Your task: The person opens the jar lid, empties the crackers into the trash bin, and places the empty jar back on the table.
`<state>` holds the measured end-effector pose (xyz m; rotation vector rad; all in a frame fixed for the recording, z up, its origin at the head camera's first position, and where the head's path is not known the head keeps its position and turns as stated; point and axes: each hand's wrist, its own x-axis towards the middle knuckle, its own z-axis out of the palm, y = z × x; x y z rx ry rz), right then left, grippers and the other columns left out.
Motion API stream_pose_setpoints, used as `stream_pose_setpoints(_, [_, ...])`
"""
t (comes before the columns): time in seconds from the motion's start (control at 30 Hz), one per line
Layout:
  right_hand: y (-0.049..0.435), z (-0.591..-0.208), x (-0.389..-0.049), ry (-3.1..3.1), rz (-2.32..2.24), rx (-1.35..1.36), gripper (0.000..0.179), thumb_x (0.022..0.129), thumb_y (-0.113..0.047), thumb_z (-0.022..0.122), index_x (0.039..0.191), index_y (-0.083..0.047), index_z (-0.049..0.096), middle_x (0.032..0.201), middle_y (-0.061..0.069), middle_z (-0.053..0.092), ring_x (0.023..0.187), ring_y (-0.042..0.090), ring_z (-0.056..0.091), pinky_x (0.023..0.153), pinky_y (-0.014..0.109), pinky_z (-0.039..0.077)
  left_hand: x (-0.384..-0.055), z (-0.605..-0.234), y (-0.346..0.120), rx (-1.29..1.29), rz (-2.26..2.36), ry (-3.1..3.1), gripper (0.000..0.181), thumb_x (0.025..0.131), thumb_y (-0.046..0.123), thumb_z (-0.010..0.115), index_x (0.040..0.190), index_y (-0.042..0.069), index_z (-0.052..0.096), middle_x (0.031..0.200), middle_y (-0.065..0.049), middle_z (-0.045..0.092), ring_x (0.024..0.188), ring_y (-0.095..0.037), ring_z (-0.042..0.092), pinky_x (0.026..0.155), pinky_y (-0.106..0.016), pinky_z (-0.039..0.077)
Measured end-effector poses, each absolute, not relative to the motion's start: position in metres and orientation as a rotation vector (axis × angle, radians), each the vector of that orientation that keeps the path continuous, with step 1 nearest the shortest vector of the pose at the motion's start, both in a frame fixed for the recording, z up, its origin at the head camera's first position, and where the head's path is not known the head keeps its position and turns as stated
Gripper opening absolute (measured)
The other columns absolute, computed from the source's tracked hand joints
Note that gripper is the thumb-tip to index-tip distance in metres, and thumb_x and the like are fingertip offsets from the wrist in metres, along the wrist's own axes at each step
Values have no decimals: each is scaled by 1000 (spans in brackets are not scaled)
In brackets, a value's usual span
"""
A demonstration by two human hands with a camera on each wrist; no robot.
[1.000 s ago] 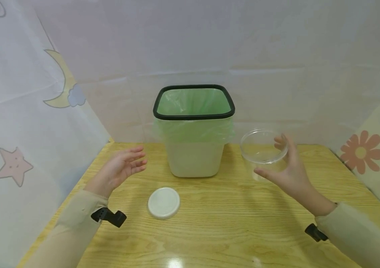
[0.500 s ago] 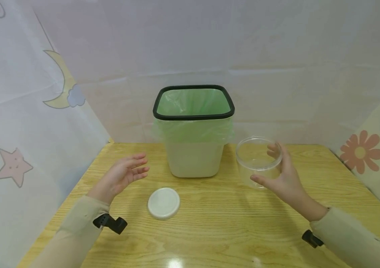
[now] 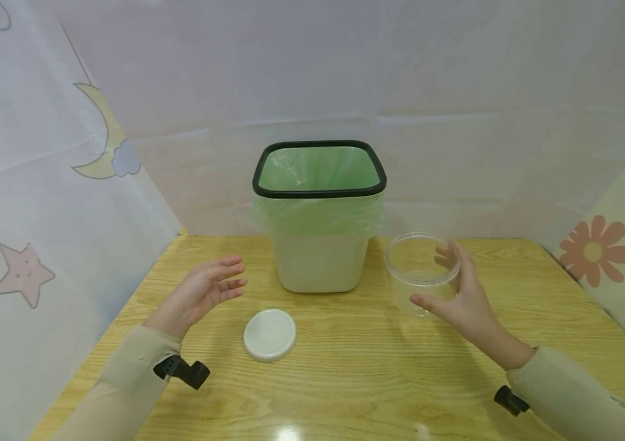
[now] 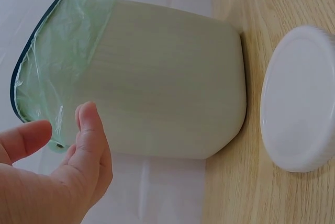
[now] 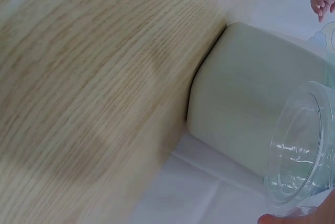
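My right hand (image 3: 464, 297) grips a clear, round plastic jar (image 3: 420, 278) from its right side, thumb in front and fingers behind. The jar is upright with its open mouth facing up, to the right of the bin. In the right wrist view the jar (image 5: 298, 150) overlaps the bin, and only a bit of the hand shows. My left hand (image 3: 204, 293) hovers over the left of the table, fingers loosely bent, holding nothing. A round white lid (image 3: 269, 335) with a ridged edge lies flat on the table, below and right of that hand.
A pale bin (image 3: 320, 260) with a black rim and green bag stands at the back middle of the wooden table (image 3: 345, 380). White cloth with printed pictures hangs behind and at both sides. Each wrist wears a small black camera.
My right hand has lowered the jar toward the table and shifted it slightly left. The left hand has dropped a little. The lid and the bin have stayed put.
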<state>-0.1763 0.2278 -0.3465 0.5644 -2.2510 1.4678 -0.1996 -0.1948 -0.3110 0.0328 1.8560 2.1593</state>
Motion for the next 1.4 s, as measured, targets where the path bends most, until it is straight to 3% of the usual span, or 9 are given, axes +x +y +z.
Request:
stream_pose_setpoints(0.13, [227,-349,-176,-2259,1468,563,115,65,15,81,154,-8,12,144,15,31,130,44,32,103,68,23,-199,-312,-194,31,2157,1854,56,103,9,44,149,-10,18,127,-11,40,89,-12,60,81,-25,53])
stream_pose_setpoints(0.33, [226,-350,-174,-2289,1454,543,112,67,13,81,154,-9,14,145,13,31,131,40,32,110,52,27,-197,-314,-193,31,2162,1844,56,103,9,45,149,-9,19,126,-10,41,89,-12,60,81,-25,54])
stream_pose_setpoints(0.53, [224,-353,-172,-2286,1486,549,113,68,12,81,155,-8,11,146,19,30,131,42,31,105,64,24,-196,-316,-194,36,2164,1837,55,103,8,44,148,-10,20,122,-9,43,89,-12,60,81,-25,53])
stream_pose_setpoints(0.73, [224,-360,-172,-2262,1511,568,115,67,13,81,155,-11,11,145,21,30,130,42,31,102,69,23,-194,-319,-194,34,2165,1833,55,103,7,44,148,-12,19,119,-8,44,88,-12,60,81,-24,53])
stream_pose_setpoints(0.8, [223,-362,-172,-2258,1502,573,115,66,14,81,155,-10,12,144,19,31,130,38,33,108,59,26,-194,-320,-194,33,2170,1827,54,103,7,44,147,-12,20,117,-7,45,88,-12,60,81,-24,53])
stream_pose_setpoints(0.87, [222,-364,-171,-2252,1488,583,115,65,15,81,154,-9,13,143,17,32,130,31,35,111,40,30,-193,-321,-194,34,2171,1820,54,103,7,43,147,-12,20,117,-7,46,89,-13,60,81,-25,53])
stream_pose_setpoints(1.0, [221,-368,-171,-2234,1455,620,116,63,17,82,154,-8,14,142,13,33,129,14,37,100,9,31,-193,-323,-193,15,2169,1818,53,103,8,44,147,-11,21,118,-8,46,90,-13,60,82,-25,53])
stream_pose_setpoints(1.13, [220,-371,-170,-2226,1459,639,117,63,16,81,155,-9,14,142,7,33,128,6,35,99,8,30,-192,-325,-194,4,2162,1824,54,103,9,45,147,-11,21,119,-8,45,91,-13,60,82,-25,53])
stream_pose_setpoints(1.4, [219,-379,-169,-2206,1505,683,114,62,19,80,153,-5,16,140,-6,34,128,5,36,97,9,30,-191,-329,-195,-4,2168,1813,52,103,8,45,146,-12,23,116,-8,47,90,-14,60,82,-26,53])
